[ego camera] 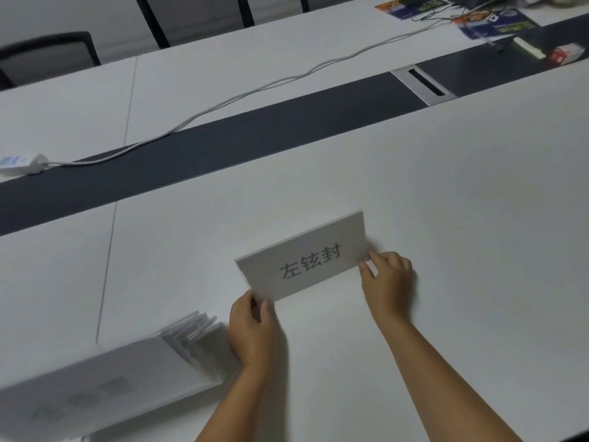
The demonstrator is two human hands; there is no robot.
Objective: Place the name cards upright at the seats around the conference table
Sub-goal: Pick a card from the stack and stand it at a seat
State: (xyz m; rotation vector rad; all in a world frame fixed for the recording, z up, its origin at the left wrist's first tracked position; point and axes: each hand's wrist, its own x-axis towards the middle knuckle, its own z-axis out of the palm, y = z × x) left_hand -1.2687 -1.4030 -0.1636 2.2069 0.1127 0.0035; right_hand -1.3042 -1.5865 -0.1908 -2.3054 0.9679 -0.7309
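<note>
A folded white name card with dark printed characters stands tent-like on the white conference table, its printed face turned toward me. My left hand pinches its lower left corner. At the card's right edge, my right hand grips with thumb and fingers. A stack of several more name cards lies flat on the table at the lower left, just left of my left wrist.
A dark strip runs along the table's middle, with a metal cable hatch. A white cable leads to a power adapter. Brochures and a small red box lie far right. Black chairs stand behind.
</note>
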